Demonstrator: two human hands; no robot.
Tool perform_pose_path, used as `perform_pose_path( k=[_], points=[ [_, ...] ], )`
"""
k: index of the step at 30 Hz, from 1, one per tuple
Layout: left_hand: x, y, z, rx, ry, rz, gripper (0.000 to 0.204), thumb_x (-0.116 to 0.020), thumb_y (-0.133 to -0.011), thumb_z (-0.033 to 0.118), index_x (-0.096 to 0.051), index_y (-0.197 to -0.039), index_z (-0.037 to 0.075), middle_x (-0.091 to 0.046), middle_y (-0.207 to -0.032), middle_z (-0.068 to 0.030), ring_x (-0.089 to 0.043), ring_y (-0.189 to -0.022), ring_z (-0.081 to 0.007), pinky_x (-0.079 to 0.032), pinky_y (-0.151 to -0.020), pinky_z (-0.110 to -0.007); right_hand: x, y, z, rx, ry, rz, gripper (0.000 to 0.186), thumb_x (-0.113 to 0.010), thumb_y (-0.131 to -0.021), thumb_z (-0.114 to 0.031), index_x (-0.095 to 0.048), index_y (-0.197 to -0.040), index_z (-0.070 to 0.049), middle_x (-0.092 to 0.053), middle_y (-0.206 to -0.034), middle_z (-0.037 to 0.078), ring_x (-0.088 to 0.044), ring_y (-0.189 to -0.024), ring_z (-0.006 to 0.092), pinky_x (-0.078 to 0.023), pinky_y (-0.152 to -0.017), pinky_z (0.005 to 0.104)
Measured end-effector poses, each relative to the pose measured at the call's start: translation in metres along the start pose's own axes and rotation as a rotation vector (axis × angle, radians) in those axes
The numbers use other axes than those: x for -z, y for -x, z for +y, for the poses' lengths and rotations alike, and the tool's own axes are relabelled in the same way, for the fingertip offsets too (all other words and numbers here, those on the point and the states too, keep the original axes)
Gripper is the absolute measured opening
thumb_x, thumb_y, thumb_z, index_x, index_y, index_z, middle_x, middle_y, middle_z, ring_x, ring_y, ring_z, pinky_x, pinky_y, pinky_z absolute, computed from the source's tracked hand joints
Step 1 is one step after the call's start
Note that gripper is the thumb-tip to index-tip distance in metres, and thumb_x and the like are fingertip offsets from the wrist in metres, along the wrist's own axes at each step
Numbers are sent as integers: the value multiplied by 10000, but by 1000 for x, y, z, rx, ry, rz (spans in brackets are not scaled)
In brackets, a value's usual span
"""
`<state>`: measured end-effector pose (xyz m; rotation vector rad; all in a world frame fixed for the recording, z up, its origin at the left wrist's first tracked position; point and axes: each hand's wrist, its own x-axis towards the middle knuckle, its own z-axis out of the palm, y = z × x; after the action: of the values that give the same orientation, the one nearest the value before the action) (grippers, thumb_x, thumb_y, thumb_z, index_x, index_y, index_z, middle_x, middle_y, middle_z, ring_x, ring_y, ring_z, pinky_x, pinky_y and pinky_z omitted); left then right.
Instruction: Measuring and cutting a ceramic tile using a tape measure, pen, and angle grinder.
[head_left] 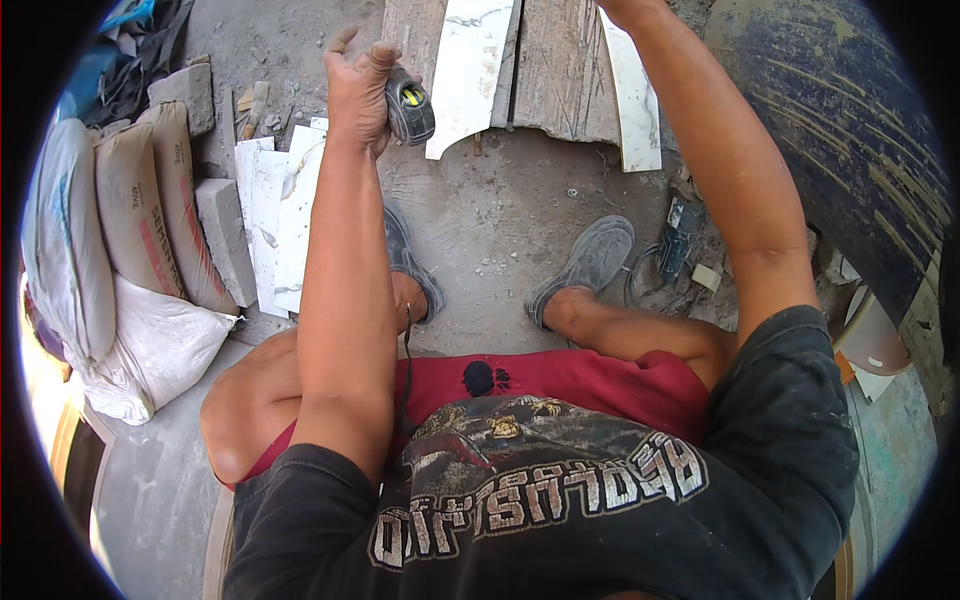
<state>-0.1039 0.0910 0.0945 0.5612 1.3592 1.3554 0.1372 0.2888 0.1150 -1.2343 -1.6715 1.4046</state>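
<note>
My left hand [358, 95] is raised at the upper left of centre, closed round a black tape measure [410, 108] with a bright yellow-green patch. Its index finger and thumb stick up, and the tape's blade does not show. A long white marble-patterned tile strip [470, 70] lies just right of the tape measure on a worn wooden board [568, 85]. Another white strip [635, 110] rests along the board's right edge. My right hand [628, 10] reaches over the top of this strip; the frame cuts off its fingers, so any hold is hidden.
Filled sacks [140, 215] and grey blocks [222, 240] stand at the left, beside white tile pieces [270, 215]. By my right foot lies a blue-grey power tool [682, 235] with a cord. A large dark scratched panel [840, 110] fills the upper right.
</note>
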Motion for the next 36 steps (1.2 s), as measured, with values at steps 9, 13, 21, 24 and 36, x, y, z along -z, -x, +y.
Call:
perform_pose_path(
  k=[9,13,21,24,36],
  points=[
    [89,52,-92,218,-417,521,820,-909,-791,299,-418,-1371,-10,-630,-868,-85,-580,-721,-160,-494,-640,-302,86,118,75,-408,1107,-163,762,-799,-782,-581,-612,-1180,42,-696,-1085,245,-677,-1024,408,-532,-911,475],
    [101,97,-126,266,-586,656,738,-896,-795,347,-500,-1299,-19,-654,-873,-87,-594,-750,-171,-499,-709,-309,62,146,89,-579,982,-149,928,-836,-717,-615,-552,-1220,111,-621,-1242,295,-624,-1168,408,-515,-963,469],
    [81,100,-130,449,-910,493,544,-734,-915,468,-627,-1185,8,-698,-875,-151,-686,-885,-296,-527,-816,-421,46,148,87,-695,957,-132,879,-866,-723,-486,-512,-1276,98,-608,-1277,302,-612,-1201,405,-505,-1009,456],
    [80,90,-142,192,-1094,501,526,-599,-990,498,-656,-1162,4,-716,-916,-201,-684,-924,-382,-512,-866,-469,47,149,93,-659,951,-106,836,-854,-713,-426,-515,-1268,101,-629,-1248,303,-628,-1175,407,-510,-997,451],
    [22,66,-120,477,-454,212,240,-554,-1017,118,-621,-1197,-26,-687,-1004,-96,-595,-746,-120,-503,-644,-271,87,163,113,-583,531,-117,870,-810,-671,-442,-548,-1312,84,-682,-1158,257,-682,-1066,340,-514,-936,387]
  ],
)
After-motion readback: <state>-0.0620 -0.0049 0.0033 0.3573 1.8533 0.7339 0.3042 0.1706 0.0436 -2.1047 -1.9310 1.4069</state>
